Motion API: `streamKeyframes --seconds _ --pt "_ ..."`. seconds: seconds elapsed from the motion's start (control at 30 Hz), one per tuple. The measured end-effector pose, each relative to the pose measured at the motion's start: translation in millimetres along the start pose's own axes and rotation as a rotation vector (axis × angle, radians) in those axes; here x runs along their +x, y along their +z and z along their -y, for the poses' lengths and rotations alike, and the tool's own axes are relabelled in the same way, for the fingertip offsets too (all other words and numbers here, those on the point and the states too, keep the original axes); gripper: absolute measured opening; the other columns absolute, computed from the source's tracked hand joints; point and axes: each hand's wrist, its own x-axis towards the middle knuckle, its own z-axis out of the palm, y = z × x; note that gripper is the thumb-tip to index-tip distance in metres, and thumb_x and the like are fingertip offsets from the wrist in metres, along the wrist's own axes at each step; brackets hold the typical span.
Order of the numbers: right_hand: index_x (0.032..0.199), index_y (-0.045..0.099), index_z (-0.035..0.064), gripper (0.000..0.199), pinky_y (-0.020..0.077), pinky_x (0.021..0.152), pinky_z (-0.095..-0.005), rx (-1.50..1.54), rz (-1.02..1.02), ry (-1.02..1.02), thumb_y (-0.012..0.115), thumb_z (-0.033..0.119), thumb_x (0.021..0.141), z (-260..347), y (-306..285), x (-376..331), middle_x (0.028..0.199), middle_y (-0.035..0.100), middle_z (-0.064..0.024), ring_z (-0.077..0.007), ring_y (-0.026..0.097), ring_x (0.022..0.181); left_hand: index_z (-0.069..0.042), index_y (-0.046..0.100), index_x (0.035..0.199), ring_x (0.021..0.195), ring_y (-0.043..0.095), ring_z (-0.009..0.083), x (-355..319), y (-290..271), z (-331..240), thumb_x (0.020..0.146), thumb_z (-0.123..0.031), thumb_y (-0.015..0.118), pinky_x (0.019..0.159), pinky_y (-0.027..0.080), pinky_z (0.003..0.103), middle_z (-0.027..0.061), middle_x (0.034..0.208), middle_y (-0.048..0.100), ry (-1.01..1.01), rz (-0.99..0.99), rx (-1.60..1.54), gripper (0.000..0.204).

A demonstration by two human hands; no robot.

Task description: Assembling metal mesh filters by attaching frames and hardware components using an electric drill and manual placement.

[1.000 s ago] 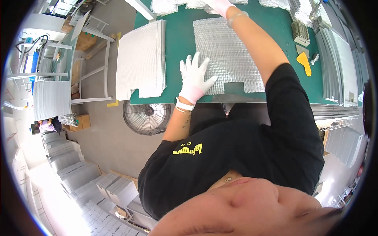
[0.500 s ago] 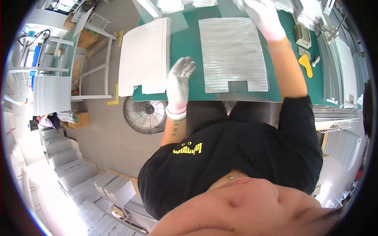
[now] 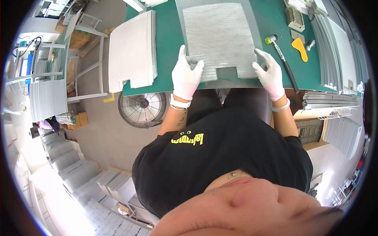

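Note:
Two silvery wire-mesh sheets (image 3: 220,39) lie one over the other on the green table, the wider one showing along both sides. A rectangular notch is cut into their near edge. My left hand (image 3: 186,74), in a white glove, is beside the near left corner with thumb and fingers apart. At the near right corner, my gloved right hand (image 3: 269,72) has its thumb and forefinger spread close to the mesh edge. Neither hand shows a closed grip. To the left lies a stack of white sheets (image 3: 132,51) with mesh along its right edge, notched at the near side.
Right of the mesh lie a black-handled mallet (image 3: 284,63), a yellow scraper (image 3: 300,49) and a block of small metal pieces (image 3: 294,19). Tall pale panels (image 3: 330,51) stand along the table's right. A round floor fan (image 3: 142,108) is below the table's left edge.
My right hand has come back from the far side to the mesh's near right corner. A wider mesh sheet now shows with the notched one. The mallet has come into sight.

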Motion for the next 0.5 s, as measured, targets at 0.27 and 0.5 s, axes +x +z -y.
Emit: streamKeyframes --seconds 0.27,0.5 --pt "0.124 0.063 0.0076 0.042 0.0500 0.096 -0.0365 -0.329 -0.093 -0.255 0.069 0.019 0.084 -33 19 8 0.123 0.063 -0.0153 -0.0325 0.062 0.112 0.009 0.041 0.141 0.100 0.066 0.0363 7 23 26 0.083 -0.027 0.073 0.087 0.053 0.039 0.0258 0.115 0.064 0.077 0.007 0.229 0.076" --pt "0.124 0.063 0.0083 0.042 0.0497 0.097 -0.0366 -0.413 -0.105 -0.245 0.068 0.021 0.085 -31 23 3 0.129 0.060 -0.0141 -0.0314 0.060 0.115 0.010 0.042 0.140 0.108 0.064 0.0365 6 26 33 0.082 -0.028 0.073 0.092 0.051 0.039 0.0268 0.120 0.062 0.136 -0.033 0.261 0.076"
